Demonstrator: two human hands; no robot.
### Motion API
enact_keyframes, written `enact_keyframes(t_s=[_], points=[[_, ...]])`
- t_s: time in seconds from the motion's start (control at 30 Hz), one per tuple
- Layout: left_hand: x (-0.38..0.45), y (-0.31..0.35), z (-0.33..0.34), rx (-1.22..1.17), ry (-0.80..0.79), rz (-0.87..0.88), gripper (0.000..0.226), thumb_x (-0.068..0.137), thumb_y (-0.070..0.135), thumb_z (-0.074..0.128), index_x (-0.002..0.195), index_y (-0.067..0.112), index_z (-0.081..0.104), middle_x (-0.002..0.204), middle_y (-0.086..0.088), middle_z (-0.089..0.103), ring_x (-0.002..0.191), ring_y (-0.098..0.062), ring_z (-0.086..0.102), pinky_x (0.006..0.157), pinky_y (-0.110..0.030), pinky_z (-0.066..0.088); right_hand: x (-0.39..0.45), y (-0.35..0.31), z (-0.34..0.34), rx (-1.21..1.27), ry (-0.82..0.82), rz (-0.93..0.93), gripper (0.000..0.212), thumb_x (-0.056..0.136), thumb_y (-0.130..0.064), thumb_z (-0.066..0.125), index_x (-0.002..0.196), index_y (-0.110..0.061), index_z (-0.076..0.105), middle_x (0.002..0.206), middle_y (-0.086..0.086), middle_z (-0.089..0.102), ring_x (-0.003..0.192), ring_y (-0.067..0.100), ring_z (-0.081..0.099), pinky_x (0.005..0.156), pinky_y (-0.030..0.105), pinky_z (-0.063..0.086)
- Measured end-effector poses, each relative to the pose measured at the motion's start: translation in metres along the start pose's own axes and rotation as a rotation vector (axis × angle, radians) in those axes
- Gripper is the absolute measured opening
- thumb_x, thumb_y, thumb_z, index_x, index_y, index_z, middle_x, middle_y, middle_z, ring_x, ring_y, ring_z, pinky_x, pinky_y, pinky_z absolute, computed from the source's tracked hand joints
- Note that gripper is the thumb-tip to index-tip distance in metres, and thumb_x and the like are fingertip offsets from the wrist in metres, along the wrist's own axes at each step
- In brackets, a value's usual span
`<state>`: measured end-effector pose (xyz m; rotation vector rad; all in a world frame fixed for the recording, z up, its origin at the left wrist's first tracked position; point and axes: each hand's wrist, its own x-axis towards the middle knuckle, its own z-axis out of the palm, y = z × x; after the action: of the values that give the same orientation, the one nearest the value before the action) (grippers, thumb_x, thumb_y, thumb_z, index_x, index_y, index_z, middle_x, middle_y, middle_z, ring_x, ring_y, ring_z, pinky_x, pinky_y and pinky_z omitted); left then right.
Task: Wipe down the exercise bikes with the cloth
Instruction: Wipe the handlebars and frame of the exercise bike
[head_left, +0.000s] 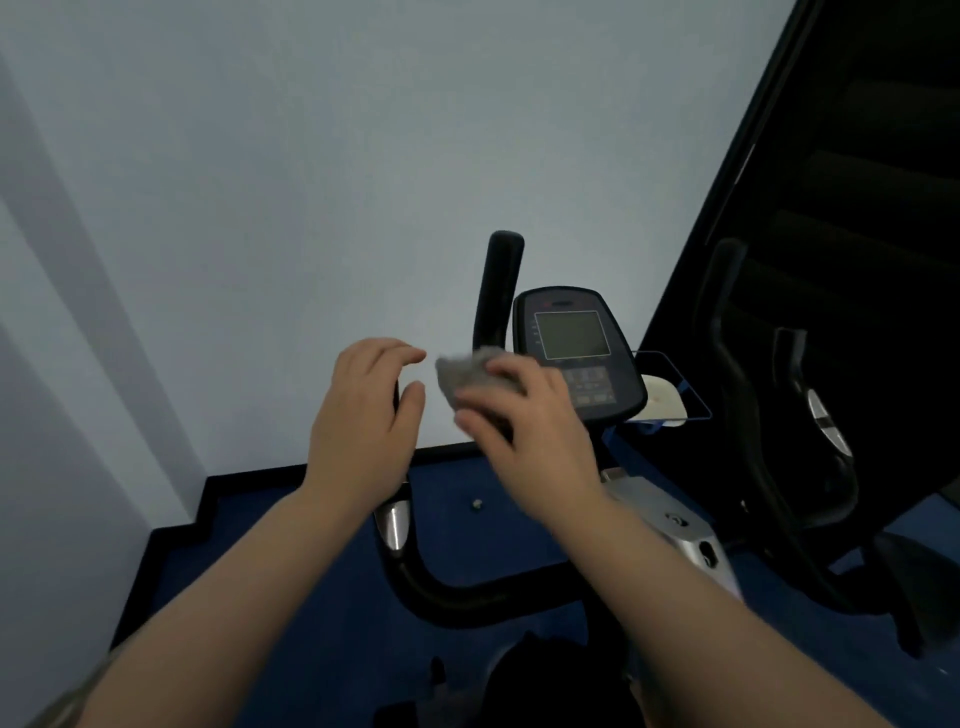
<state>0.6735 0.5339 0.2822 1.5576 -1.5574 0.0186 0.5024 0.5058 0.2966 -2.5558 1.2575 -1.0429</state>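
Head view: the right hand (524, 415) pinches a crumpled grey cloth (470, 371) just left of the black exercise bike console (574, 353). The left hand (363, 410), fingers loosely curled, holds nothing. Best move: press the cloth flat, wipe the console with overlapping strokes.

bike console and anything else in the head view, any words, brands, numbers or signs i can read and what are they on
None can be read.
Console: a small mark above the screen, labels beside it and the buttons below are too blurred to read; the screen is blank.
Cloth, held in the right hand: no text.
Bike frame: small marks, unreadable.
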Motion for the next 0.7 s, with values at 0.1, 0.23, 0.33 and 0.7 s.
enact_keyframes(t_s=[0.1, 0.23, 0.33, 0.7], points=[[-0.002, 0.000, 0.000, -0.009, 0.002, 0.011, 0.027, 0.093, 0.012, 0.051, 0.119, 0.015, 0.060, 0.122, 0.006, 0.053, 0.117, -0.001, 0.038, 0.092, -0.009, 0.029, -0.035, 0.011, -0.005, -0.074, -0.025, -0.077, 0.023, 0.082, -0.044, 0.064, 0.077, -0.023, 0.071, 0.115, -0.006, 0.055, 0.106, 0.014, 0.043, 0.069, 0.026, 0.048], [-0.001, 0.000, 0.000, -0.033, 0.024, -0.003, 0.027, 0.093, 0.011, 0.051, 0.117, 0.017, 0.060, 0.121, 0.009, 0.054, 0.114, 0.005, 0.035, 0.084, -0.005, 0.029, -0.022, 0.020, -0.026, -0.001, -0.005, -0.031, 0.013, 0.081, -0.045, 0.066, 0.085, -0.032, 0.067, 0.103, -0.011, 0.054, 0.088, 0.009, 0.055, 0.063, 0.031, 0.051], [0.000, 0.002, -0.001, -0.006, 0.026, -0.002, 0.027, 0.093, 0.011, 0.052, 0.117, 0.017, 0.061, 0.120, 0.009, 0.054, 0.117, 0.001, 0.038, 0.084, -0.009, 0.030, 0.014, 0.005, -0.013, -0.067, 0.006, -0.035, 0.028, 0.088, -0.037, 0.061, 0.114, -0.039, 0.051, 0.102, -0.011, 0.055, 0.087, 0.011, 0.056, 0.063, 0.032, 0.048], [0.000, 0.001, 0.003, -0.004, 0.042, -0.018, 0.024, 0.091, 0.011, 0.055, 0.112, 0.018, 0.063, 0.117, 0.010, 0.055, 0.116, -0.001, 0.039, 0.080, -0.011, 0.032, 0.019, 0.008, -0.014, 0.097, 0.141, 0.047, 0.013, 0.090, -0.031, 0.061, 0.097, -0.023, 0.069, 0.105, -0.009, 0.045, 0.098, 0.009, 0.050, 0.073, 0.021, 0.046]])
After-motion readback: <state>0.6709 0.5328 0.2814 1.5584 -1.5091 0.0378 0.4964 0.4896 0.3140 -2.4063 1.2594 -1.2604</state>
